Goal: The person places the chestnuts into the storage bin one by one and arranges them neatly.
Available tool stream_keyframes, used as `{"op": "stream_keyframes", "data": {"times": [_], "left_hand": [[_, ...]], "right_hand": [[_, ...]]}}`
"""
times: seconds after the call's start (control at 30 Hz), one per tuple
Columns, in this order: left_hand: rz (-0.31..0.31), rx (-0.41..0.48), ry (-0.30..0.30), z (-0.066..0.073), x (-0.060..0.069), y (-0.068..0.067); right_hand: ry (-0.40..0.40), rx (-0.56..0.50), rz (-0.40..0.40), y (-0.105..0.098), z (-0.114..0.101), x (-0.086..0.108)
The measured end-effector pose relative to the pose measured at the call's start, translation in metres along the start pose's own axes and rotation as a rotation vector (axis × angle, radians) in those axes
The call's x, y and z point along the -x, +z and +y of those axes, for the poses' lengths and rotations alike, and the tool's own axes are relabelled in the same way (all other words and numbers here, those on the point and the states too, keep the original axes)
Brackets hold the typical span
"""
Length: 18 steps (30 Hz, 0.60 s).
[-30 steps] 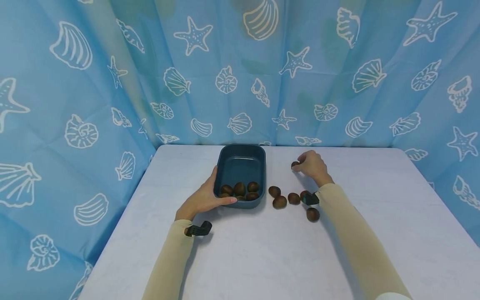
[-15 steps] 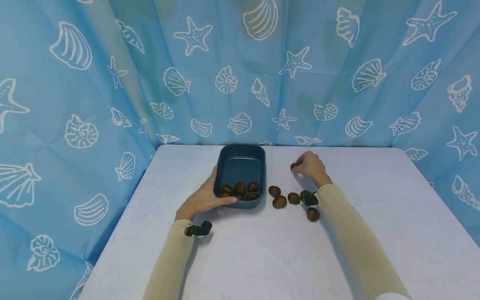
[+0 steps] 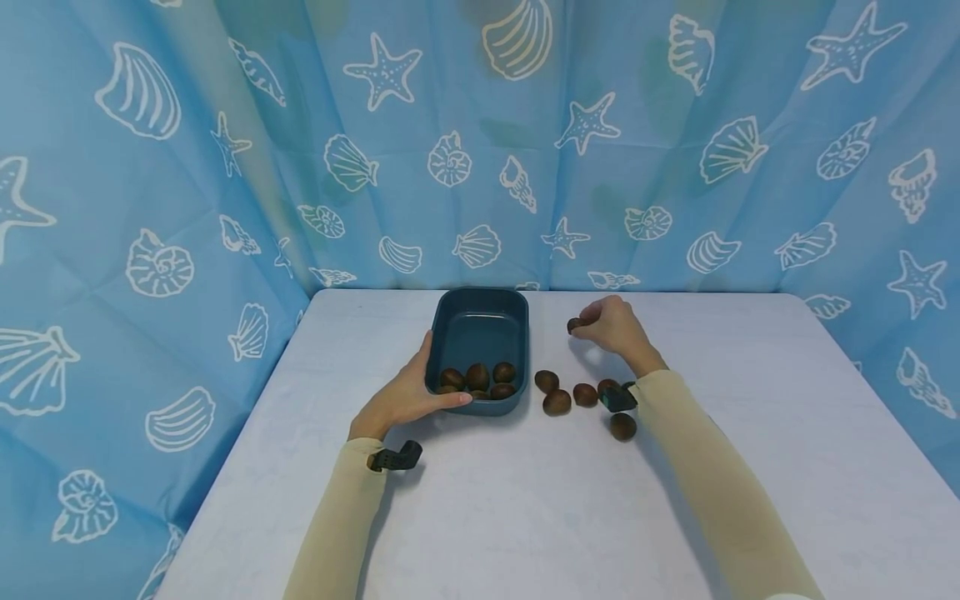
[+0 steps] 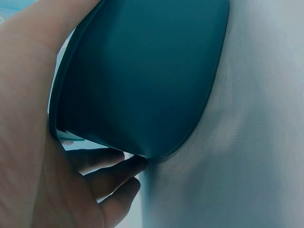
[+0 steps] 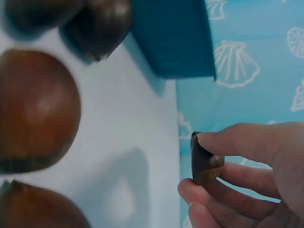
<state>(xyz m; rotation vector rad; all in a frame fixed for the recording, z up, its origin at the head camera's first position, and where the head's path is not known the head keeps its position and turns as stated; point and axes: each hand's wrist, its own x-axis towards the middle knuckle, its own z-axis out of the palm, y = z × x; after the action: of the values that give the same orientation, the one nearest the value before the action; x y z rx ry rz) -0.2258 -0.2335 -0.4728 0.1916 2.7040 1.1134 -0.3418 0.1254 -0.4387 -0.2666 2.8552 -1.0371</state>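
My left hand (image 3: 405, 393) holds a dark teal rectangular dish (image 3: 483, 304) at its near left corner. The thumb lies along the near rim and the fingers along the left side; the left wrist view shows the dish's outer wall (image 4: 142, 80) close up. Several brown chestnuts (image 3: 477, 376) lie at the near end inside the dish. To the right of the dish, my right hand (image 3: 617, 325) pinches one chestnut (image 5: 207, 164) between thumb and fingers, raised above the table. Its shadow falls on the cloth below.
Several loose chestnuts (image 3: 557, 402) lie right of the dish, one partly hidden behind the right wrist's camera (image 3: 618, 397). A white cloth covers the table (image 3: 510, 517). A blue curtain (image 3: 420, 192) with shell prints hangs at its far edge and left side.
My right hand has moved a little left, toward the dish, with the chestnut pinched in it. The left hand and the dish keep their place; the head view has shifted slightly.
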Motion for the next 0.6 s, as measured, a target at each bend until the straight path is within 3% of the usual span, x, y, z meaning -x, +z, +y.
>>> {"op": "stream_keyframes", "data": {"times": [0.6], "left_hand": [[-0.011,-0.002,-0.010,0.002,0.002,-0.001]], "right_hand": [[-0.137,-0.096,0.017,-0.003,-0.042,0.017]]}}
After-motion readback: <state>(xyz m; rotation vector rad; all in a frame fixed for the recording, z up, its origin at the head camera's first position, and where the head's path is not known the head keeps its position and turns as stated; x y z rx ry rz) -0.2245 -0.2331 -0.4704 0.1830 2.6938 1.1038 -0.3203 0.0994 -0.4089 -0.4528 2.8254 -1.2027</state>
